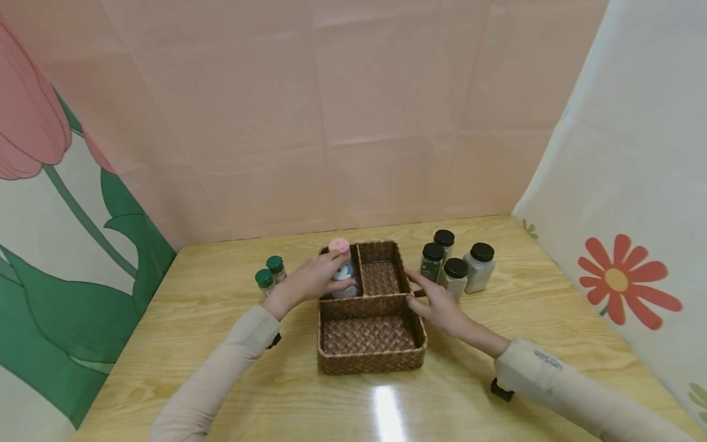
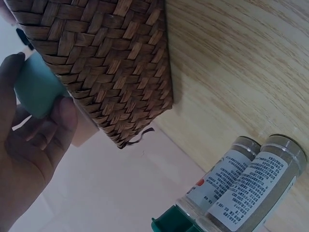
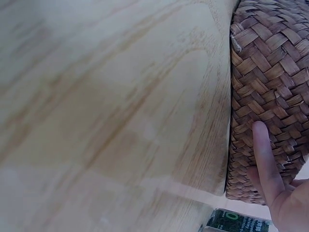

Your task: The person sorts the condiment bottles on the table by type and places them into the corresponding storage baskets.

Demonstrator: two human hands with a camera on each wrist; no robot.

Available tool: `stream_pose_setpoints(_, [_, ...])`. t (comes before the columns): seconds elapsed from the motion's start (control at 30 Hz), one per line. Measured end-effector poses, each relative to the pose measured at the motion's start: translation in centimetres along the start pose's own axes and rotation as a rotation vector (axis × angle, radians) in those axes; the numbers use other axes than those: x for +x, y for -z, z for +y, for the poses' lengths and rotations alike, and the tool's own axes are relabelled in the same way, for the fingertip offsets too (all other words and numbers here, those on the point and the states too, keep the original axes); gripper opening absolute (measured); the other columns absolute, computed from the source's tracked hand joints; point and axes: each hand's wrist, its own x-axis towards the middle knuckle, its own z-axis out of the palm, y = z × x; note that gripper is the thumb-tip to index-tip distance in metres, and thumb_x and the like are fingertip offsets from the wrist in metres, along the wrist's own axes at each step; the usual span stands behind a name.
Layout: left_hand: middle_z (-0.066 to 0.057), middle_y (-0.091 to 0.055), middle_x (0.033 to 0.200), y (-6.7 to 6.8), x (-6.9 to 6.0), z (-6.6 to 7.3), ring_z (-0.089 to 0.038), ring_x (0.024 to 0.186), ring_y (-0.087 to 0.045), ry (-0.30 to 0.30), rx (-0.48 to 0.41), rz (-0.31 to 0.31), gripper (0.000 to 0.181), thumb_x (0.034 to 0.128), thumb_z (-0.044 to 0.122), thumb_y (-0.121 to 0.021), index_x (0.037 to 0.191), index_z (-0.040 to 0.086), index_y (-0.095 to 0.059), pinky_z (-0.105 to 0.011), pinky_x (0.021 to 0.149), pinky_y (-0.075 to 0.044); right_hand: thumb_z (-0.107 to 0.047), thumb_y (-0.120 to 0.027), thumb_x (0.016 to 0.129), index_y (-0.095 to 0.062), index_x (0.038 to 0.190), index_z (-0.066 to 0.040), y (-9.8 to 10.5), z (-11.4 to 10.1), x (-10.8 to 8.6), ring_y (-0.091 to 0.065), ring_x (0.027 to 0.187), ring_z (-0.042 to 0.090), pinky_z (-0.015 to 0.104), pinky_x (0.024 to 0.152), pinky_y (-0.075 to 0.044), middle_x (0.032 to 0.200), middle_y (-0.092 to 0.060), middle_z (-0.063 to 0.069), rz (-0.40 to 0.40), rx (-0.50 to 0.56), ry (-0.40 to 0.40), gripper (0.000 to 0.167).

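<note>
A brown woven basket [image 1: 372, 363] with three compartments stands mid-table. In its back left compartment are a bottle with a pale blue cap [image 1: 345, 271] and, behind it, one with a pink cap [image 1: 339, 245]. My left hand [image 1: 316, 277] reaches over that compartment and pinches the blue cap [image 2: 39, 86] between thumb and fingers; the bottle's lower part is hidden by the basket wall. My right hand [image 1: 446, 308] rests against the basket's right side, and in the right wrist view a straight finger [image 3: 265, 154] touches the weave.
Two green-capped spice bottles [image 1: 264, 279] stand left of the basket, partly behind my left forearm. To the right, several black-lidded jars [image 1: 479, 270] stand close together near my right hand. A pink backdrop [image 1: 386, 123] rises behind the wooden table [image 1: 221, 344].
</note>
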Motion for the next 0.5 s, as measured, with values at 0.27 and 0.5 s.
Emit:
stream_pose_setpoints(0.27, [-0.008, -0.06, 0.114, -0.02, 0.0, -0.12, -0.007, 0.075, -0.058, 0.004, 0.003, 0.008, 0.053, 0.0999, 0.04, -0.059, 0.139, 0.006, -0.052, -0.023, 0.059, -0.047, -0.011, -0.059, 0.099, -0.035, 0.15, 0.002, 0.07, 0.09, 0.18, -0.066, 0.103, 0.038, 0.029, 0.043, -0.044, 0.146, -0.043, 0.028, 0.011, -0.013, 0.008, 0.058])
stream_pose_setpoints(0.5, [-0.01, -0.059, 0.119, -0.23, -0.32, -0.3, -0.008, 0.074, -0.056, 0.007, 0.033, 0.011, 0.056, 0.1, 0.046, -0.056, 0.139, 0.006, -0.054, -0.026, 0.058, -0.045, -0.011, -0.059, 0.099, -0.035, 0.15, 0.003, 0.06, -0.04, -0.01, -0.067, 0.096, 0.036, 0.029, 0.041, -0.042, 0.145, -0.043, 0.028, 0.007, -0.016, 0.013, 0.058])
